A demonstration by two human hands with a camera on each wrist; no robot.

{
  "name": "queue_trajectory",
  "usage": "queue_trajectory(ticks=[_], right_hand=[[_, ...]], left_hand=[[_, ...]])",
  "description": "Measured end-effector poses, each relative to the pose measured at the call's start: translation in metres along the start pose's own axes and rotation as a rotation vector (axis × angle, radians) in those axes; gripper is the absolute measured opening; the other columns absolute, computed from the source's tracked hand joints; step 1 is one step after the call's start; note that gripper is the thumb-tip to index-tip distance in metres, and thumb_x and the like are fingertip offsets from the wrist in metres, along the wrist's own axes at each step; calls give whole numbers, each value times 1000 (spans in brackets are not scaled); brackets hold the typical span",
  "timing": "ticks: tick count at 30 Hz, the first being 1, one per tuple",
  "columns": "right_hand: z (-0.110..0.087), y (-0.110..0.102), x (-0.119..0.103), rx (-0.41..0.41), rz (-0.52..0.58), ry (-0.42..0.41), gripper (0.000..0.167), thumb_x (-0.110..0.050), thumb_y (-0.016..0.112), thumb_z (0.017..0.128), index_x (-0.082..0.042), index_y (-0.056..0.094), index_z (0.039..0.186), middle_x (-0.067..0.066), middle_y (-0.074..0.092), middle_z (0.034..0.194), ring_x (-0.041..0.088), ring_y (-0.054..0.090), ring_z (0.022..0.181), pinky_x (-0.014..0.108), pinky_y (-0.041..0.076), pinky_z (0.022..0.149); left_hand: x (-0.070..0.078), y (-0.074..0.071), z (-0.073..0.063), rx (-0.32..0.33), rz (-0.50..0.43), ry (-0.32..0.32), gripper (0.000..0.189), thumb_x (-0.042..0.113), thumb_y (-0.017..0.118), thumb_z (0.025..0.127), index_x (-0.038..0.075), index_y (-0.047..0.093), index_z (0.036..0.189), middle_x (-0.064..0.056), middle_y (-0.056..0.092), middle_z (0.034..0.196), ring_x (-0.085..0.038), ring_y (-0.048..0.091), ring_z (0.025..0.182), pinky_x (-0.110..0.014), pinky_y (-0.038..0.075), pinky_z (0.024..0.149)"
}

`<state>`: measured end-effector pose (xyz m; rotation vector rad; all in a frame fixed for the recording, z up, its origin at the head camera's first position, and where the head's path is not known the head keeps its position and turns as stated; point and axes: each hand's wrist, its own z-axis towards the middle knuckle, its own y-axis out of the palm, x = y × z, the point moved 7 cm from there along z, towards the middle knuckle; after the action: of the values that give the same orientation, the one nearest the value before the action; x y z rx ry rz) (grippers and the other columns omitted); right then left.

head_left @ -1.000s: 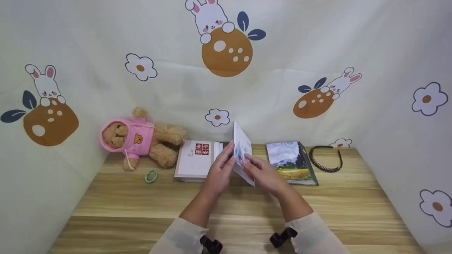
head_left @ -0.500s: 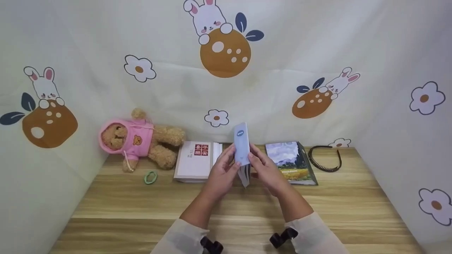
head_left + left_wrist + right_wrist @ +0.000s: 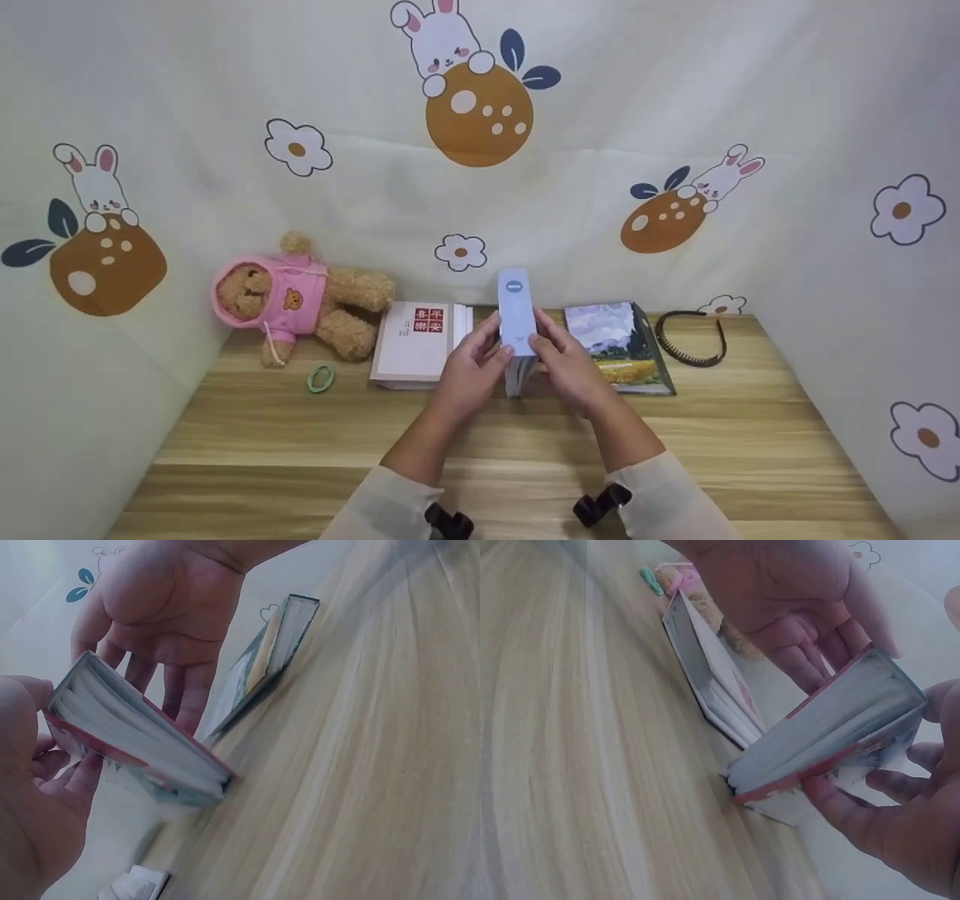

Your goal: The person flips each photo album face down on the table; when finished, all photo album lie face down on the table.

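Observation:
A photo album (image 3: 515, 311) stands between both hands, its light blue spine tilted up toward me. My left hand (image 3: 471, 367) holds its left cover, with the thumb near the spine's lower end. On the other cover, my right hand (image 3: 570, 367) grips in the same way. Both wrist views show the whitish page edges (image 3: 124, 716) between covers with red along their edges. The album's lower end is close to the tabletop; whether it touches cannot be made out. Left of it lies a white album (image 3: 412, 345), and to the right lies one with a landscape cover (image 3: 615, 341).
A teddy bear (image 3: 300, 296) in a pink hoodie lies at the back left. Before it is a green hair tie (image 3: 321, 379). A dark headband (image 3: 691, 339) lies at the back right. Printed cloth (image 3: 360, 202) walls off the wooden table (image 3: 480, 465) behind and at both sides.
The album has turned between the hands: its cover faced right a second ago, then the blue spine swung round, and now it faces me more squarely. The hands have shifted only slightly.

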<state>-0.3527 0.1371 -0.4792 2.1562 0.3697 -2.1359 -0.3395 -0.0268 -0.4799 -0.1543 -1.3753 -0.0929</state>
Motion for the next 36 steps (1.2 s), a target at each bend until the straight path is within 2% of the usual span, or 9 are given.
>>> queue_trajectory(ticks=[5,8,11,15,19,23,28,31,36], right_hand=[[1,-11,-8,99,-54,-99,53,-20,64,107,-17,54,159,13,59,158,32,65,135,49,59,111],[0,-18,-14,137,-105,-156,51,-13,69,103,-12,60,153,11,58,160,33,60,144,45,53,118],[-1,-21,-17,126,-180,-168,51,-11,68,104,-11,59,154,7,52,166,32,52,152,43,46,122],[-3,-23,-20,113,-289,-147,52,-14,67,105,-13,56,156,5,49,168,30,47,156,43,43,125],[-3,-24,-22,130,-394,-121,57,-24,75,101,-13,58,154,6,50,167,31,47,156,46,44,125],[-3,-25,-18,144,-515,-75,65,-37,81,96,-14,60,153,4,47,169,33,46,157,49,44,125],[-1,-27,-14,159,-658,-65,63,-37,79,95,-9,64,149,12,51,166,39,45,156,56,40,128],[2,-32,-8,156,-682,-33,61,-34,77,96,-7,63,149,16,53,163,41,45,156,57,38,129],[6,-38,4,118,-667,62,60,-30,73,99,-8,59,153,16,53,164,39,45,156,57,38,129]], left_hand=[[-5,0,-2,-38,27,-58,59,31,61,109,24,43,165,-6,33,177,-36,43,158,-49,44,126],[-10,2,-2,-64,81,-80,55,37,53,112,28,43,165,-9,33,176,-38,38,160,-60,37,129],[-17,3,-3,-99,157,-110,57,43,47,113,28,39,167,-12,30,177,-41,31,163,-68,28,131],[-27,7,-4,-166,166,-155,62,48,47,112,30,34,169,-14,30,177,-44,37,159,-68,34,128],[-32,6,-3,-189,150,-162,63,49,57,109,32,39,167,-15,30,176,-44,35,159,-64,36,128],[-36,3,-4,-185,237,-148,63,49,63,105,33,46,163,-9,31,176,-41,26,164,-62,25,134],[-41,2,-4,-178,343,-157,59,46,64,106,28,51,160,2,33,177,-35,25,166,-60,23,135],[-43,2,-5,-181,400,-163,59,39,64,106,22,50,161,6,32,177,-32,25,166,-57,23,136],[-43,3,-4,-190,463,-135,58,20,65,104,10,51,159,2,37,176,-31,29,165,-53,24,136]])
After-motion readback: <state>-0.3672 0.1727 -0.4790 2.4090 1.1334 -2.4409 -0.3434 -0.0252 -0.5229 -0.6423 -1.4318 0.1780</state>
